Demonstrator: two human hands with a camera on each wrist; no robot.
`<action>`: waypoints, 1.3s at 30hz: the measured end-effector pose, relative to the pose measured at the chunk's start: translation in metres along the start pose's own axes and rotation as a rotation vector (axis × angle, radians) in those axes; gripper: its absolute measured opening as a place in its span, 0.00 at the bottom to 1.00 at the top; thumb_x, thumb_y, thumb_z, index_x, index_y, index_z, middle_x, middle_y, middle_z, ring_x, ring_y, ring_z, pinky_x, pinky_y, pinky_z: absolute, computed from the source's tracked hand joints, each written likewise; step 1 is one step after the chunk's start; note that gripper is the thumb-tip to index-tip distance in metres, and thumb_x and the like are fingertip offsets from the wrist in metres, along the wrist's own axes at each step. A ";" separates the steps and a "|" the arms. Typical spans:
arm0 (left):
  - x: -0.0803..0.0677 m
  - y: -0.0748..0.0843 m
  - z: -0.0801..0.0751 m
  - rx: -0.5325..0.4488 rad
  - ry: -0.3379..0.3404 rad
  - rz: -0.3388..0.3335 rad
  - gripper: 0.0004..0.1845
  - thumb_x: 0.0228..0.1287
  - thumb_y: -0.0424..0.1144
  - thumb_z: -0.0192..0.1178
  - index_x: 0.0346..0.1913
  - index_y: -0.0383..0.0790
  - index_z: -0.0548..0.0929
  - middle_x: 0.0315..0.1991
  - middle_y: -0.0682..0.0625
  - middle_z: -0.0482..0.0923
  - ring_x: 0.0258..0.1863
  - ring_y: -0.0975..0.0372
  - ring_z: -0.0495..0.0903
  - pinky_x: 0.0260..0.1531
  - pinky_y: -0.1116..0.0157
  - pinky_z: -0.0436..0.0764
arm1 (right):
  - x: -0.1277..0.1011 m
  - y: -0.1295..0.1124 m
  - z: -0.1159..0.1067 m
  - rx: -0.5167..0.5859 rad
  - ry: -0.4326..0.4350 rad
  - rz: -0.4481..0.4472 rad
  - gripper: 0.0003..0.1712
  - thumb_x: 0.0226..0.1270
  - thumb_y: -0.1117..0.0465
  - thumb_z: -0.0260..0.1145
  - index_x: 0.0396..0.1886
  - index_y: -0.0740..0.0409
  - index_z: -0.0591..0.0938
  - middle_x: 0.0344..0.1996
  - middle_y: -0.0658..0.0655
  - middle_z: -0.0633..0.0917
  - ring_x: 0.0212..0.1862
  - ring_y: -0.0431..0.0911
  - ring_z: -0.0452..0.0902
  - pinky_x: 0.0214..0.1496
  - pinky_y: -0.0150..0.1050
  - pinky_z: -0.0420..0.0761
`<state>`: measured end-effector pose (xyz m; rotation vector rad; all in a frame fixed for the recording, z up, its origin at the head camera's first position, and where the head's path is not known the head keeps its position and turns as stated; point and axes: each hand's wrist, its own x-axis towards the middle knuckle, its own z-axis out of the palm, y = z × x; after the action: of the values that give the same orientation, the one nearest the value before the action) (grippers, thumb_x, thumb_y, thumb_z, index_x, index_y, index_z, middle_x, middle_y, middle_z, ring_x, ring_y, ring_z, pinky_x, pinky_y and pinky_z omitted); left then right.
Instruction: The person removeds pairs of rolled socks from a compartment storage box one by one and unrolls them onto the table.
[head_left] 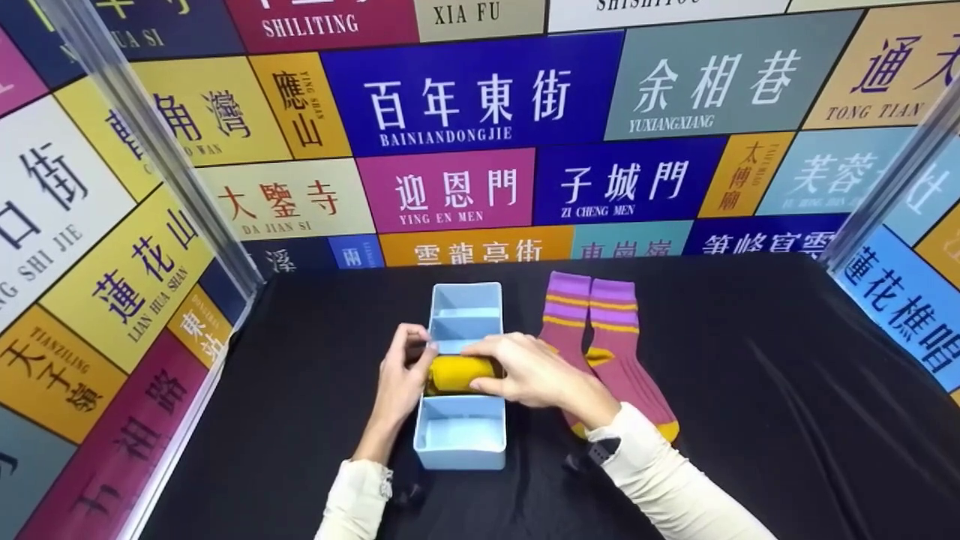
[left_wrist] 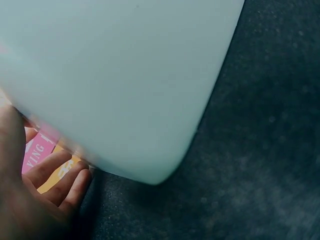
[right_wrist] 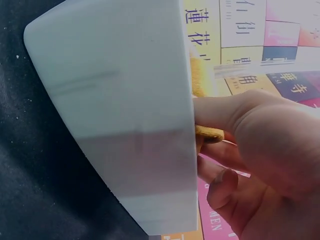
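The head view is bright and even, with light from above and only soft shadows under the hands on the black cloth [head_left: 750, 390]. The signs bend a little at the left and right edges. Both wrist views are dimmer. The tray [left_wrist: 125, 75] fills them, very close and out of focus, and the left hand [left_wrist: 30, 195] is dark and blurred.

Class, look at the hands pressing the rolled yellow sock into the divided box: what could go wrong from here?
1. The yellow sock roll looks to fill its compartment, so it might spring open or bulge out.
2. The light blue box may slide on the black cloth.
3. The right hand's sleeve could drag the purple socks.
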<state>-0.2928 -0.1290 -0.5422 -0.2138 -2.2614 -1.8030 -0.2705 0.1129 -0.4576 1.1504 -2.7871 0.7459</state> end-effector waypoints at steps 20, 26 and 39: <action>0.000 -0.004 0.001 -0.040 0.014 0.014 0.10 0.74 0.37 0.69 0.48 0.41 0.78 0.46 0.46 0.87 0.48 0.55 0.90 0.50 0.62 0.84 | -0.022 0.018 -0.027 0.203 0.254 -0.085 0.22 0.66 0.54 0.79 0.59 0.47 0.89 0.48 0.49 0.86 0.45 0.43 0.80 0.47 0.38 0.82; 0.001 -0.004 0.000 -0.042 0.012 0.015 0.10 0.75 0.37 0.69 0.49 0.40 0.77 0.49 0.44 0.88 0.50 0.56 0.90 0.52 0.64 0.85 | -0.042 0.036 -0.040 0.239 0.241 -0.029 0.22 0.69 0.56 0.79 0.61 0.43 0.88 0.49 0.45 0.88 0.46 0.42 0.81 0.48 0.36 0.84; 0.001 -0.004 0.000 -0.052 -0.002 -0.001 0.09 0.75 0.35 0.68 0.49 0.42 0.77 0.54 0.37 0.88 0.52 0.54 0.90 0.53 0.63 0.84 | -0.104 0.082 -0.064 0.265 0.339 0.136 0.26 0.65 0.57 0.82 0.61 0.37 0.87 0.51 0.43 0.89 0.47 0.44 0.83 0.49 0.34 0.84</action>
<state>-0.2943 -0.1300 -0.5453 -0.2243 -2.2188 -1.8640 -0.2603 0.2596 -0.4569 0.7749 -2.5521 1.2247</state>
